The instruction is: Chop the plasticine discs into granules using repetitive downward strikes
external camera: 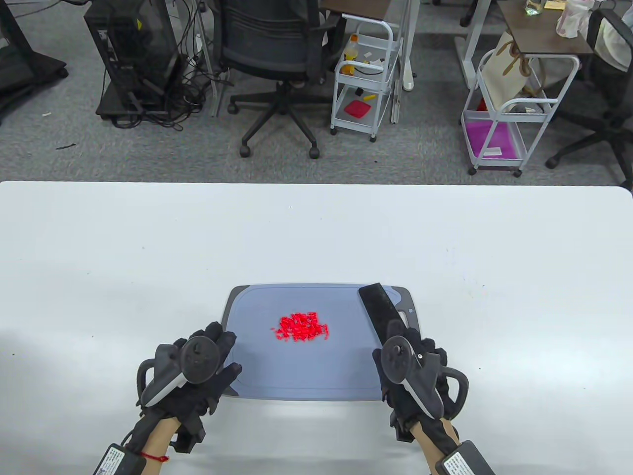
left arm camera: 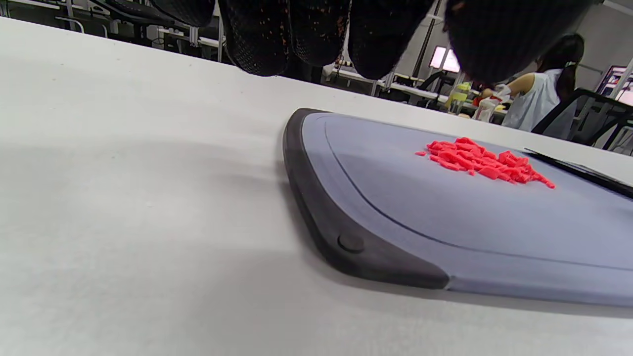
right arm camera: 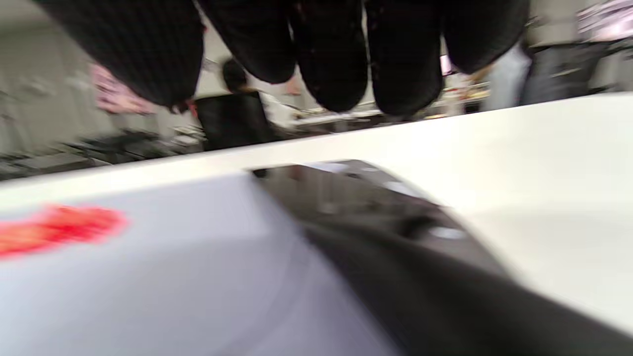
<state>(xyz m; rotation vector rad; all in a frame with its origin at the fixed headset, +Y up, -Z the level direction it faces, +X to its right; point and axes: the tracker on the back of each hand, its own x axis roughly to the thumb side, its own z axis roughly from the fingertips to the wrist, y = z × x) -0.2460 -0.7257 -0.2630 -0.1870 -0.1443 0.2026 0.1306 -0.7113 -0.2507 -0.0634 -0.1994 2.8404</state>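
Observation:
A pile of red plasticine granules [external camera: 300, 326] lies in the middle of a grey-blue cutting board [external camera: 321, 376]. A black knife [external camera: 380, 310] lies flat on the board's right side, with its handle hidden under my right hand [external camera: 403, 341]. In the blurred right wrist view my fingers [right arm camera: 331, 59] hang spread above the blade [right arm camera: 356, 198] and grip nothing. My left hand [external camera: 220, 351] is open over the board's front left corner. Its fingers [left arm camera: 257, 39] hang above the table, apart from the board [left arm camera: 376, 207] and the granules [left arm camera: 484, 160].
The board lies near the front of a white table [external camera: 148, 257]. Beyond the table's far edge stand an office chair [external camera: 277, 59] and two white carts [external camera: 363, 74] on the floor.

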